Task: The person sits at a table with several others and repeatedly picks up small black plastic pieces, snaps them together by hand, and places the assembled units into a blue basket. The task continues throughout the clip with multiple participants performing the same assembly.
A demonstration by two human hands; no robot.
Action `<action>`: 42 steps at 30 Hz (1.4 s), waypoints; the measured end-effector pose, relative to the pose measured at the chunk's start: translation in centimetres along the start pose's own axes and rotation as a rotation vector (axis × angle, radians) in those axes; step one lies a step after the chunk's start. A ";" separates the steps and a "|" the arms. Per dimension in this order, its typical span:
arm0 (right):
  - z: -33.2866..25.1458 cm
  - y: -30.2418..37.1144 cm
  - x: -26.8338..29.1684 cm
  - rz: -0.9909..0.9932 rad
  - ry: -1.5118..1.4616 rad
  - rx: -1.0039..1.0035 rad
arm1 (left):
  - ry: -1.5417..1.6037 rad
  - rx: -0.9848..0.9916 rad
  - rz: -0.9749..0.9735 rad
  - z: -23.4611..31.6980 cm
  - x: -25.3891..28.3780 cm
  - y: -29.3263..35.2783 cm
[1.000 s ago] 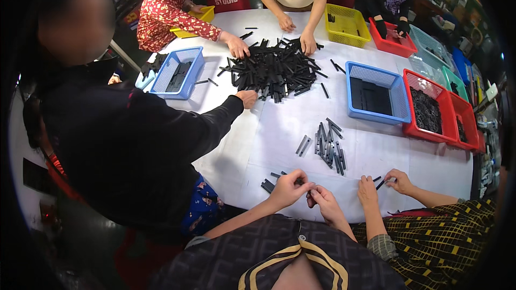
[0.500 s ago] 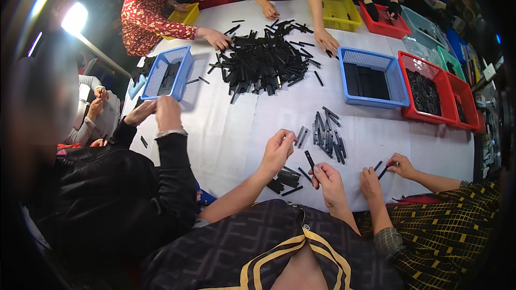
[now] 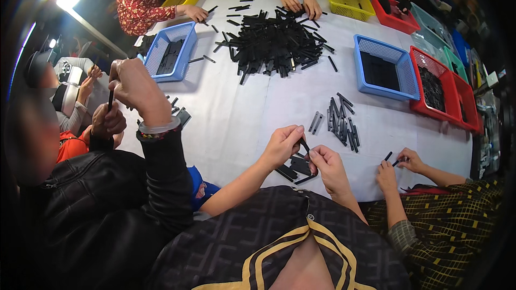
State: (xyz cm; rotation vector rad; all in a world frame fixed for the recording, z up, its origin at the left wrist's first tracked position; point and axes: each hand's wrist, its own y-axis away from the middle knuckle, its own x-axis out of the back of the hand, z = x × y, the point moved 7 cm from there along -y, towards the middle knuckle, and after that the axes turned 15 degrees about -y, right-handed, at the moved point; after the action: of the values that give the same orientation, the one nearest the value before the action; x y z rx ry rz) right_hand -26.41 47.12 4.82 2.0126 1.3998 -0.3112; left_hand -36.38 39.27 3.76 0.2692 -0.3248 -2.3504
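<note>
Between my two hands, a thin, flat black strip (image 3: pixel 305 145) slants above the white table. My left hand (image 3: pixel 283 147) pinches its upper end with thumb and fingertips. Closed round the lower end is my right hand (image 3: pixel 328 165). Black flat pieces (image 3: pixel 299 167) lie on the table just under and between my hands, partly hidden by them. A loose group of narrow black strips (image 3: pixel 343 121) lies beyond my right hand, with two greyer strips (image 3: pixel 316 122) beside it.
A large heap of black strips (image 3: pixel 277 45) covers the table's far middle. Blue baskets stand at left (image 3: pixel 186 35) and right (image 3: pixel 411 96); a red basket (image 3: pixel 424 108) adjoins the right one. Co-workers' hands work close by at left (image 3: pixel 134 88) and right (image 3: pixel 388 176).
My left hand, previously apart from the strip, now grips it together with my right. The left co-worker's hands have moved back from the blue basket, holding a black strip.
</note>
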 end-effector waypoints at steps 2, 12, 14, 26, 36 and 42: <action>0.3 -0.1 -0.4 -0.007 0.010 -0.042 | 0.036 0.037 0.036 0.1 1.6 0.2; 1.4 -1.1 0.2 0.028 0.009 -0.089 | -0.343 -0.017 0.013 -0.3 2.3 -0.7; 1.5 -1.2 0.4 0.030 0.016 -0.103 | -0.241 0.049 0.013 -0.7 2.4 -0.9; 1.4 -1.9 1.0 0.038 -0.136 -0.149 | -0.122 -0.040 0.077 -1.0 2.8 -1.4; 2.5 -2.6 1.9 0.088 0.016 -0.112 | -0.259 0.017 0.051 -2.7 0.8 -1.3; 3.0 -2.6 3.2 0.090 0.013 -0.093 | -0.507 0.007 0.086 -2.8 1.0 -2.2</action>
State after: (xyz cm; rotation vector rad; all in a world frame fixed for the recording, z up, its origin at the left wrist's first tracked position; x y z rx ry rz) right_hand -26.93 48.19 -0.10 1.9976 1.3035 -0.1902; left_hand -37.71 39.69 0.31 -0.3407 -0.5722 -2.3051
